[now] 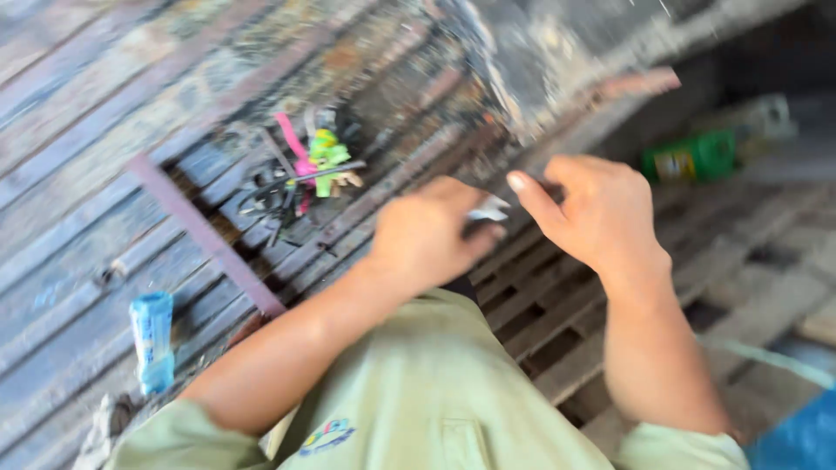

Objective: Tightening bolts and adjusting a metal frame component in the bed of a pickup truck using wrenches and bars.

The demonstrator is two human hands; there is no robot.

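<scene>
The frame is motion-blurred. My left hand [428, 233] and my right hand [592, 209] are raised close together in front of my chest. The fingers of my left hand are curled around a small white piece [489, 210], whose kind I cannot make out. My right hand hovers beside it with fingers bent and thumb sticking out toward the white piece; whether it touches the piece is unclear. Beneath the hands runs a worn wooden slatted surface [104, 113].
A heap of small tools with pink and green handles [309, 170] lies on the slats at upper centre. A light blue tube [153, 339] lies at lower left. A green bottle [690, 157] sits at right. Something blue [805, 435] fills the lower right corner.
</scene>
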